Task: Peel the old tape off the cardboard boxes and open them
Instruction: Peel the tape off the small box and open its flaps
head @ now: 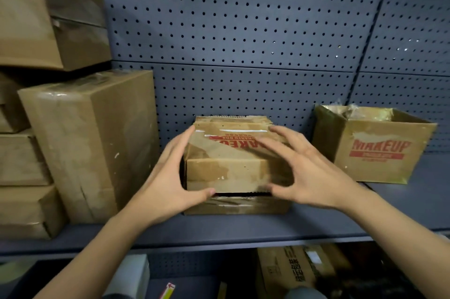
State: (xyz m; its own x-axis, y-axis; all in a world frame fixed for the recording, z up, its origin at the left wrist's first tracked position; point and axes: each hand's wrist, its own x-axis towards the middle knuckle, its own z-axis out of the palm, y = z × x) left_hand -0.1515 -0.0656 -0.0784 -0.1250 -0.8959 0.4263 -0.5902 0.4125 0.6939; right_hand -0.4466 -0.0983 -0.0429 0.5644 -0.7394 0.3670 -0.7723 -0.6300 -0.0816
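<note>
A left hand [168, 177] and a right hand [309, 172] are around a small box [231, 152] on a blue shelf [219, 228].
The small box sits between a tall box [90, 143] and an open box [379, 150] with red letters. The left hand lies flat on its left side, thumb on the front. The right hand is spread wide by its right side; it is blurry, so I cannot tell if it touches.

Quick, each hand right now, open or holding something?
Left hand: open, flat against the middle cardboard box, left side.
Right hand: open, fingers spread over its top; contact unclear.
</note>
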